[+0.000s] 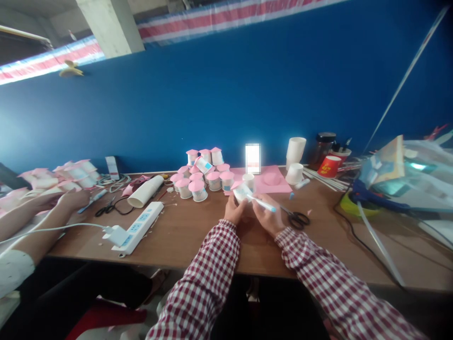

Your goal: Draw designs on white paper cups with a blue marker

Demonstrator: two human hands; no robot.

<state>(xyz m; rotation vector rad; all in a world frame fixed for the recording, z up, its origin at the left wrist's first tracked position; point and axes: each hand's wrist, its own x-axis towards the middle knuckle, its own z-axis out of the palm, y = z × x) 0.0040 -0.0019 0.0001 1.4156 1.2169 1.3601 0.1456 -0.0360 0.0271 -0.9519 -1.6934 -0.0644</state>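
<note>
My left hand (234, 210) is closed around a small white paper cup (242, 191) with a pink paper cone on it, tilted over the table. A marker (264, 204) with a light blue end is gripped in my right hand (269, 216), its other end at the cup's side. Just behind my hands stands another white cup (248, 180) by a pink sheet (283, 184). To the left, several pink-topped paper cups (198, 190) are grouped, one lying across the others. Black-handled scissors (297, 219) lie beside my right hand.
A white power strip (143, 226), a paper roll (146, 191) and more scissors (105, 208) lie left. A co-worker's hands (71, 200) are at the far left, near more pink-topped cups. Right are white cups (295, 174), a red cup (329, 166) and a blue tool (382, 200).
</note>
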